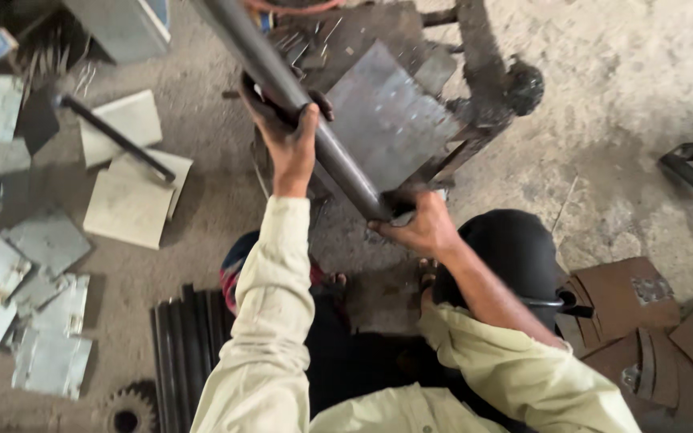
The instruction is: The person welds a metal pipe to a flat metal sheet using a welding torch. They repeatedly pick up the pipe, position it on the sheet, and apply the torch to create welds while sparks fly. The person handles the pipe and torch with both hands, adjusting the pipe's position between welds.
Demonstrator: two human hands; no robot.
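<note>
- Near: black welding helmet just right of the steel pipe's lower end.
- Right hand, fingers closed around the lower end of the steel pipe.
- Left hand, fingers wrapped around the pipe higher up.
- The pipe slants across a steel plate.
- Left of the pipe: cut metal sheets on the floor.

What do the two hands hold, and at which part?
Both grip the grey metal pipe: the left hand around its middle, the right hand at its lower end.
</note>
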